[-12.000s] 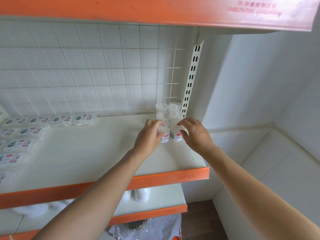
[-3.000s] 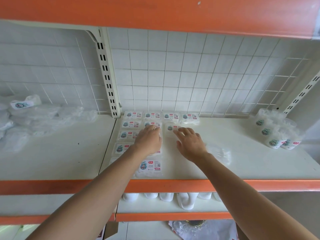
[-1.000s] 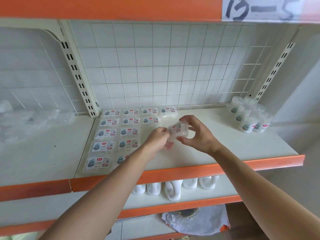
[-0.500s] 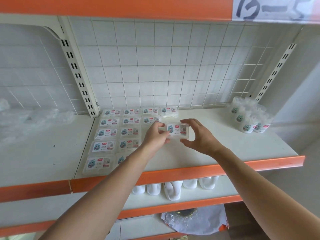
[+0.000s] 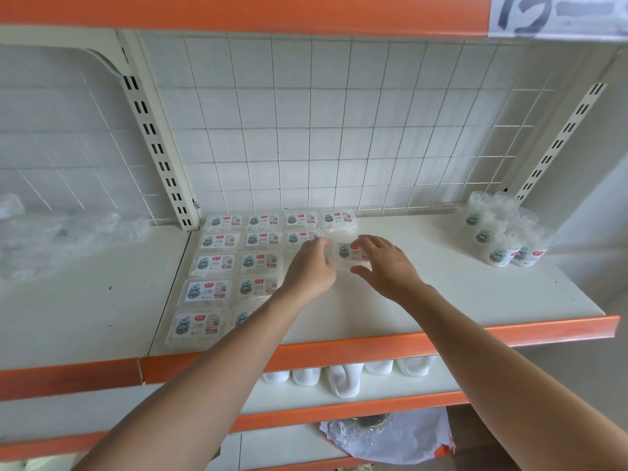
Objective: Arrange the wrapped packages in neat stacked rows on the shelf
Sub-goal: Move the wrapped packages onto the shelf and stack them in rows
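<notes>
I found the wrapped package (image 5: 349,252) lying flat on the shelf (image 5: 441,294) at 3 o'clock of the laid rows (image 5: 217,261), my right hand (image 5: 387,266) open, fingers touching its 3 o'clock edge, my left hand (image 5: 311,270) at its 9 o'clock edge, grip not discernible.

This looks like a shop or its stockroom. The fixture is retail display racking: a cream metal shelf (image 5: 441,294) with an orange front edge strip (image 5: 407,338), a white wire grid back panel (image 5: 339,130) and a slotted cream upright (image 5: 156,154). A handwritten paper label (image 5: 557,15) hangs on the shelf above. Identical flat clear-wrapped packages with printed barcode labels (image 5: 217,261) lie in rows, with clear-wrapped white cups (image 5: 499,232) near the right end.
</notes>
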The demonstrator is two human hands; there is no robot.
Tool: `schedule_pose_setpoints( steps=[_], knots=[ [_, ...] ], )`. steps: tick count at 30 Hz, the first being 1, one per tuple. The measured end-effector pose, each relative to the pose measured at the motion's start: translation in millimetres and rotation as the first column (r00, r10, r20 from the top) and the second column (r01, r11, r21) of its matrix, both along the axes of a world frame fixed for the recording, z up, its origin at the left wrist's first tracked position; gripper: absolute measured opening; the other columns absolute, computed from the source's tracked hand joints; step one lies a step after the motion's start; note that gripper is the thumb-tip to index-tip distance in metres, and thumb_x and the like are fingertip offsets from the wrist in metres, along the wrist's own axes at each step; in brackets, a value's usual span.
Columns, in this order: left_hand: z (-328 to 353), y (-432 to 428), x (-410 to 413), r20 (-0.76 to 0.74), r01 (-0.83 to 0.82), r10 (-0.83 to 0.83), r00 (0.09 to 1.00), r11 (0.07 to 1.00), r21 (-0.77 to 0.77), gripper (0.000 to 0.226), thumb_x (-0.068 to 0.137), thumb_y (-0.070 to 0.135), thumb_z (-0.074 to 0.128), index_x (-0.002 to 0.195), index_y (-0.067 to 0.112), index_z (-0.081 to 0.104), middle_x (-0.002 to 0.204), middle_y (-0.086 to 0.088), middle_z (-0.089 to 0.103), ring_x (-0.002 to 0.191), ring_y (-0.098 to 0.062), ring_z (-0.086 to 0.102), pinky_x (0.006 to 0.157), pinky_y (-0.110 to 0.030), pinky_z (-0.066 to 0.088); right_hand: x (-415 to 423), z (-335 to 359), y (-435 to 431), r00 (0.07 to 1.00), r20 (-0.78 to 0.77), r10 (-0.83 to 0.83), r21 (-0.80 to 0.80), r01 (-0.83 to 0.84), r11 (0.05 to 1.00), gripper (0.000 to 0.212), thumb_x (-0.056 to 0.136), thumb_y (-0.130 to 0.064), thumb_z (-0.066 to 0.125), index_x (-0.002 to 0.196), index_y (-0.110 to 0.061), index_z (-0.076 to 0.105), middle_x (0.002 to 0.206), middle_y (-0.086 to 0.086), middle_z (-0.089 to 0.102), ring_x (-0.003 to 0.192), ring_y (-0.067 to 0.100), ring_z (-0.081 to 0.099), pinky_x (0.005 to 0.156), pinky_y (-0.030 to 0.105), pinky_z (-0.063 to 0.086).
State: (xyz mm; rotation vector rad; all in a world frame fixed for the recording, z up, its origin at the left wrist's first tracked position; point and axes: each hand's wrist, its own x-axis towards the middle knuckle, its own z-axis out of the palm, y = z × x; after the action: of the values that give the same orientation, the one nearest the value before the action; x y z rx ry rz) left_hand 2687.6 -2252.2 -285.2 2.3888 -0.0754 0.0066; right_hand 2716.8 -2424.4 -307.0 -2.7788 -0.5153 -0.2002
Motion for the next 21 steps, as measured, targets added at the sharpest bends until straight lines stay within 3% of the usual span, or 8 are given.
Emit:
schedule_pose_setpoints(
  steps=[4,9,12,15,21],
  knots=[
    [-4.4,2.9,5.2,0.033,0.070,-0.082,0.996,0.957,0.281,0.042,0.094,0.006,0.041,0.136,0.003,0.043,0.137,-0.012,0.042,0.128,-0.027,0.040,0.098,-0.037,0.041,5.4,-8.0,9.5,0.998,-0.014,-0.069,-0.060,0.068,0.996,0.043,0.092,-0.027,0.060,0.132,-0.017,0.050,0.149,0.003,0.036,0.140,0.023,0.028,0.110,0.047,0.028],
    [-14.9,8.8,13.0,0.046,0.080,-0.120,0.992,0.859,0.506,0.051,0.086,0.005,0.047,0.137,0.004,0.040,0.137,-0.013,0.041,0.128,-0.030,0.037,0.103,-0.037,0.036,-1.3,-20.1,15.1,0.984,0.147,-0.103,-0.064,0.113,0.992,0.035,0.081,-0.019,0.065,0.116,-0.016,0.063,0.115,0.009,0.057,0.107,0.033,0.052,0.082,0.044,0.044],
    [-19.1,12.9,17.2,0.013,0.078,-0.103,0.995,0.832,0.550,0.053,0.088,0.008,0.045,0.141,0.007,0.036,0.141,-0.013,0.036,0.132,-0.031,0.033,0.103,-0.040,0.033,1.8,-18.7,17.6,0.989,0.130,-0.075,-0.081,0.086,0.993,0.043,0.084,-0.018,0.061,0.126,-0.022,0.059,0.126,0.003,0.056,0.117,0.030,0.049,0.090,0.043,0.041],
    [-22.7,15.3,20.8,0.000,0.085,-0.102,0.995,0.827,0.555,0.050,0.089,0.010,0.045,0.138,0.007,0.038,0.142,-0.014,0.036,0.135,-0.032,0.030,0.103,-0.042,0.032,8.5,-15.0,20.6,0.996,0.064,-0.063,-0.137,0.071,0.988,0.050,0.091,-0.021,0.052,0.140,-0.028,0.045,0.143,-0.004,0.044,0.131,0.024,0.037,0.098,0.041,0.036],
    [-24.2,17.2,24.3,-0.009,0.099,-0.111,0.994,0.838,0.537,0.051,0.091,0.011,0.044,0.141,0.007,0.036,0.145,-0.014,0.033,0.139,-0.031,0.025,0.108,-0.043,0.030,17.0,-14.9,30.7,0.997,0.012,-0.078,-0.212,0.079,0.974,0.054,0.095,-0.023,0.045,0.147,-0.030,0.032,0.151,-0.004,0.032,0.135,0.022,0.028,0.100,0.039,0.037]
  ],
)
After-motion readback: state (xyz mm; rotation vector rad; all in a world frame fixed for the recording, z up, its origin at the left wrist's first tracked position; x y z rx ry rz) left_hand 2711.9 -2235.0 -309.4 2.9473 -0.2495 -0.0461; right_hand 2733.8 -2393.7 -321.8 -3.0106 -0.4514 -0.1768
